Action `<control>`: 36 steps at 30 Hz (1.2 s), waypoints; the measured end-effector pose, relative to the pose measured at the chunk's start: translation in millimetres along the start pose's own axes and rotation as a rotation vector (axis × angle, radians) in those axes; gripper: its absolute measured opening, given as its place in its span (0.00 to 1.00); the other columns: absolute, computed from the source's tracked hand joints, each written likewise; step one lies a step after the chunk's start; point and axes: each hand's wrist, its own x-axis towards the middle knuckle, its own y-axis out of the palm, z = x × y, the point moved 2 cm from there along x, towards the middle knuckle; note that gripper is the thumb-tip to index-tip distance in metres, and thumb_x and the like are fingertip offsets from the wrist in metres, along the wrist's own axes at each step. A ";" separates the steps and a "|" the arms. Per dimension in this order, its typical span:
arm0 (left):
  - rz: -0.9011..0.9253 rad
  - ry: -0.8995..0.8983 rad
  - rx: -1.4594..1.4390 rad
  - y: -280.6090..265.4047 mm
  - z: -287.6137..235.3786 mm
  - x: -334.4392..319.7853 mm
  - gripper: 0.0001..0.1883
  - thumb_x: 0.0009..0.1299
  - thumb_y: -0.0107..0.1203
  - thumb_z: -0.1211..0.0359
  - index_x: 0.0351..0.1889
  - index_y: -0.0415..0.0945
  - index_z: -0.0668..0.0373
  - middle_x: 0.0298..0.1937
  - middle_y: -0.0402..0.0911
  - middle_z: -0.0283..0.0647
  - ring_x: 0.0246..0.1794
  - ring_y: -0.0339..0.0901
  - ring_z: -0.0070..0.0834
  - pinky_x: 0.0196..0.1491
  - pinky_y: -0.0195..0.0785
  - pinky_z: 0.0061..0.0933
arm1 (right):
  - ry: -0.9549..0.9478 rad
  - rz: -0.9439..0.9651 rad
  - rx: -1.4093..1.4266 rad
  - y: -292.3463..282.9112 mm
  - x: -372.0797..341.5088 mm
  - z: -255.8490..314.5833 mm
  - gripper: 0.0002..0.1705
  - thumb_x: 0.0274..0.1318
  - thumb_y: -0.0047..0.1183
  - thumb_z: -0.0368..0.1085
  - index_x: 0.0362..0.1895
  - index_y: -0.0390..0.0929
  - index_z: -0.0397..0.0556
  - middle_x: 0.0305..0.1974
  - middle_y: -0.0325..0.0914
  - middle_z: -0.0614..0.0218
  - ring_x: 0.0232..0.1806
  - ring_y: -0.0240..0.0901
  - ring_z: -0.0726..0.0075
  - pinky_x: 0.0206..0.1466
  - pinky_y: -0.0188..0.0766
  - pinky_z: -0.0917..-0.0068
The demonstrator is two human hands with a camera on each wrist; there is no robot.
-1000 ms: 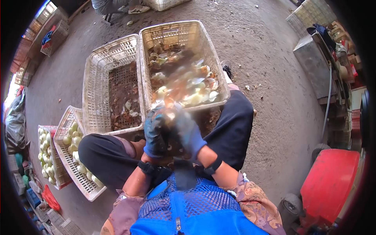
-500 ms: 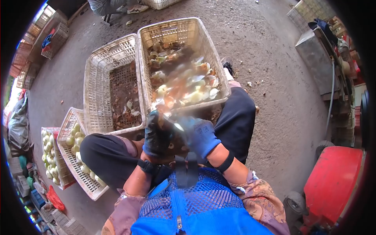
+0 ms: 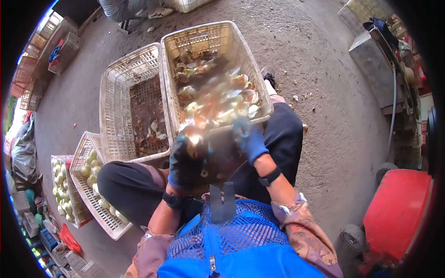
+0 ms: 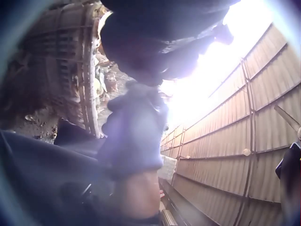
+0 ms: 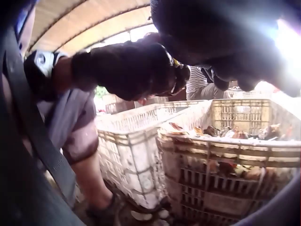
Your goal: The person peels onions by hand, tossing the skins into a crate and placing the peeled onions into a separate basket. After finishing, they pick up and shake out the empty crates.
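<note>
My left hand [image 3: 185, 160], in a dark and blue glove, grips a blurred pale and orange onion [image 3: 194, 138] in front of the near rim of the right crate [image 3: 252, 60]. In the right wrist view the same gloved left hand [image 5: 122, 70] has its fingers curled at the onion's edge. My right hand [image 3: 249, 139], gloved in blue and smeared by motion, is apart from it, over the right thigh and close to the crate's near corner. Its fingers look bent in the left wrist view; I cannot tell what they hold. Onion skins [image 3: 232, 111] lie heaped in that crate.
Against it on the left stands a second crate [image 3: 113, 92] with scattered skins. Peeled onions [image 3: 88, 169] fill two smaller crates beside my left knee. A red cart-like object [image 3: 396, 213] stands at the right. Another person [image 3: 123, 9] sits at the far side.
My right hand has drawn apart from the left, moving right and slightly forward. My left hand stays in about the same place with the onion.
</note>
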 end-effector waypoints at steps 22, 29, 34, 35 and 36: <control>0.116 0.058 0.190 28.5 1.4 7.6 0.31 0.78 0.49 0.57 0.75 0.57 0.59 0.69 0.71 0.43 0.64 0.72 0.35 0.67 0.66 0.39 | 0.258 0.424 1.485 -17.9 -17.7 112.9 0.36 0.68 0.55 0.44 0.74 0.58 0.48 0.53 0.78 0.66 0.49 0.76 0.77 0.55 0.74 0.75; -0.010 -0.006 0.257 -6.0 8.1 13.3 0.23 0.79 0.49 0.56 0.65 0.69 0.59 0.58 0.77 0.38 0.57 0.74 0.28 0.63 0.66 0.30 | 0.002 -0.048 0.753 39.6 -27.7 67.5 0.23 0.73 0.45 0.53 0.40 0.82 0.47 0.24 0.76 0.76 0.23 0.71 0.77 0.24 0.66 0.77; -0.084 -0.033 0.019 -10.0 7.3 14.1 0.19 0.80 0.47 0.54 0.59 0.71 0.58 0.52 0.77 0.35 0.51 0.73 0.25 0.58 0.68 0.27 | -0.044 -0.038 0.377 -20.1 -39.8 105.1 0.13 0.69 0.48 0.43 0.44 0.78 0.48 0.26 0.77 0.53 0.26 0.76 0.51 0.30 0.71 0.60; -0.100 -0.040 -0.037 -10.6 6.6 14.8 0.19 0.80 0.46 0.54 0.57 0.72 0.58 0.50 0.77 0.35 0.50 0.73 0.24 0.56 0.68 0.27 | -0.097 -0.022 0.307 -32.4 -42.0 116.8 0.11 0.66 0.50 0.41 0.45 0.78 0.50 0.27 0.77 0.50 0.29 0.76 0.45 0.33 0.71 0.55; -0.115 -0.046 -0.095 -11.3 5.7 15.7 0.18 0.81 0.45 0.54 0.55 0.73 0.57 0.49 0.77 0.34 0.48 0.73 0.23 0.55 0.68 0.26 | -0.152 -0.005 0.236 -38.2 -44.7 122.3 0.09 0.64 0.52 0.39 0.46 0.78 0.53 0.29 0.76 0.46 0.33 0.76 0.40 0.35 0.71 0.50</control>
